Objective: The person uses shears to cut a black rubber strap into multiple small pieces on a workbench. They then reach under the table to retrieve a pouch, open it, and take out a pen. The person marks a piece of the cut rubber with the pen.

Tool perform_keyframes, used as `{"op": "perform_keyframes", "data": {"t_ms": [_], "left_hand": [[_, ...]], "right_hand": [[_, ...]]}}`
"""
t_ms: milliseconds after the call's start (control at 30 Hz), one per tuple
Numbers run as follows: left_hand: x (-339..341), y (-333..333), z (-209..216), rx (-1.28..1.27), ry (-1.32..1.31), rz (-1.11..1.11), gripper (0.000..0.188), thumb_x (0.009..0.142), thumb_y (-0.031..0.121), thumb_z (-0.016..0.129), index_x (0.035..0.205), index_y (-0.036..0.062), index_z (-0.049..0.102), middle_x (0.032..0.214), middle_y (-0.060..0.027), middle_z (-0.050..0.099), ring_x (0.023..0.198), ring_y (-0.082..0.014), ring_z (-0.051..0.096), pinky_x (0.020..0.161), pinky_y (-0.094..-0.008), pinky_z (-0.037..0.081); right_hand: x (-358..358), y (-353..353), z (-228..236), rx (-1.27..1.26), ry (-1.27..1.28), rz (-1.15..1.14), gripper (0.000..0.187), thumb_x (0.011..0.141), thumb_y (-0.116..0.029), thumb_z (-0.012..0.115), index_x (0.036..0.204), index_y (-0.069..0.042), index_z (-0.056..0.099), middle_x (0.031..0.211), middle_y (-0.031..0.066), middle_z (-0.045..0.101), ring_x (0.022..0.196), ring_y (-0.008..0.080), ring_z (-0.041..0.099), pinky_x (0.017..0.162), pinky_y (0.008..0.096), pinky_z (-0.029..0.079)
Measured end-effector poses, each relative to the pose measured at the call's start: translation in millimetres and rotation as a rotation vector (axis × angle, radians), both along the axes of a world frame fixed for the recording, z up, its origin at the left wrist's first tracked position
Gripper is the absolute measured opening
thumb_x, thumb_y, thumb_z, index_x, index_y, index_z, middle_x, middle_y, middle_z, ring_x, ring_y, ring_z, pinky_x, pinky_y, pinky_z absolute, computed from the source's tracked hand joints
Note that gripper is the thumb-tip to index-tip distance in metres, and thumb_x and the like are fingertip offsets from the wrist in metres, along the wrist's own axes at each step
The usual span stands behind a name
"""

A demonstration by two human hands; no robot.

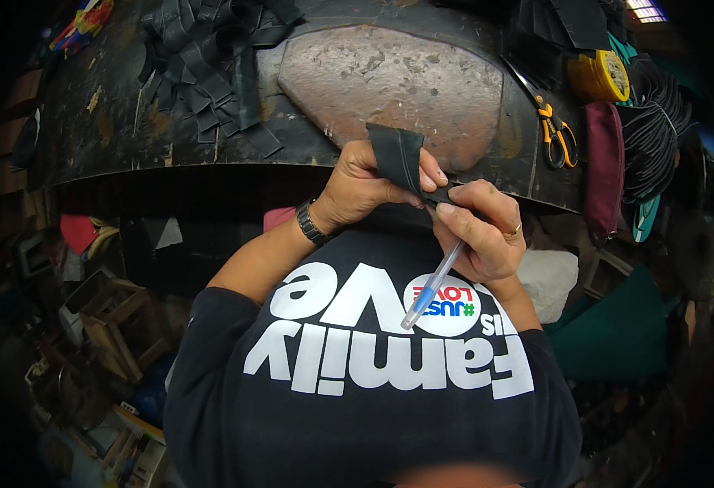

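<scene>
My left hand is closed around a folded black strip that looks like leather, with one end standing up above the fingers. Close beside it, my right hand pinches the strip's lower end between thumb and forefinger. A clear pen with a blue part is tucked in the right hand too, slanting down toward my shirt. Both hands are held just off the near edge of the dark worktable. The fingers hide where the pen's upper end meets the strip.
A worn flat slab lies on the table beyond my hands. Left of it is a heap of black strips. To the right are orange-handled scissors, a yellow tub, a maroon pouch and a bundle of black cords.
</scene>
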State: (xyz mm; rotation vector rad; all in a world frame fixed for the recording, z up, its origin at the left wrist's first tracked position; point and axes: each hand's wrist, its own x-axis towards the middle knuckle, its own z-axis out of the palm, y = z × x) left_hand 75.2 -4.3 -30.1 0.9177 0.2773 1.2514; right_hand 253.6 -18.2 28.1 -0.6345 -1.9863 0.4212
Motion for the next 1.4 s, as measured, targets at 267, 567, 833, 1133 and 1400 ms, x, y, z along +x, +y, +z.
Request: {"op": "perform_keyframes", "data": {"t_ms": [267,567,833,1133,1400], "left_hand": [[-1,0,-3,-0.024,0.013,0.003,0.024,0.068,-0.009,0.073,0.089,0.0008,0.072,0.098,-0.0129,0.068,0.096,-0.0233,0.065,0.084,-0.0329,0.056],[-3,-4,-5,-0.119,0.072,0.038,0.018,0.078,-0.004,0.073,0.095,-0.0016,0.070,0.095,-0.0113,0.070,0.087,-0.0164,0.068,0.078,-0.0273,0.057],[-4,-5,0,-0.140,0.205,0.131,0.016,0.079,0.001,0.075,0.094,-0.0003,0.070,0.089,-0.0071,0.070,0.081,-0.0114,0.066,0.073,-0.0223,0.054],[-10,-4,6,-0.139,0.318,0.160,0.017,0.079,0.008,0.075,0.091,-0.0020,0.069,0.089,-0.0082,0.068,0.081,-0.0134,0.064,0.076,-0.0267,0.052],[-9,-4,8,-0.103,0.351,0.204,0.015,0.083,0.007,0.071,0.095,-0.0015,0.068,0.088,-0.0065,0.069,0.078,-0.0107,0.064,0.074,-0.0246,0.052]], "right_hand": [[-1,1,1,-0.016,-0.001,0.019,0.042,0.061,0.009,0.074,0.099,-0.004,0.064,0.093,0.0103,0.058,0.063,0.0174,0.058,0.052,0.0273,0.046],[-5,4,-3,-0.181,0.107,-0.053,0.029,0.070,0.005,0.078,0.093,-0.004,0.063,0.088,0.0103,0.063,0.071,0.0166,0.061,0.059,0.0246,0.049],[-6,4,-7,-0.307,0.170,-0.039,0.024,0.074,0.004,0.075,0.093,-0.002,0.062,0.089,0.0122,0.064,0.074,0.0164,0.061,0.061,0.0243,0.048],[-9,6,-11,-0.359,0.193,-0.037,0.023,0.073,0.004,0.076,0.092,-0.002,0.063,0.087,0.0114,0.064,0.071,0.0160,0.061,0.058,0.0241,0.046],[-11,1,-13,-0.499,0.246,-0.060,0.022,0.074,0.005,0.076,0.091,-0.002,0.063,0.084,0.0101,0.063,0.070,0.0149,0.060,0.059,0.0235,0.045]]}}
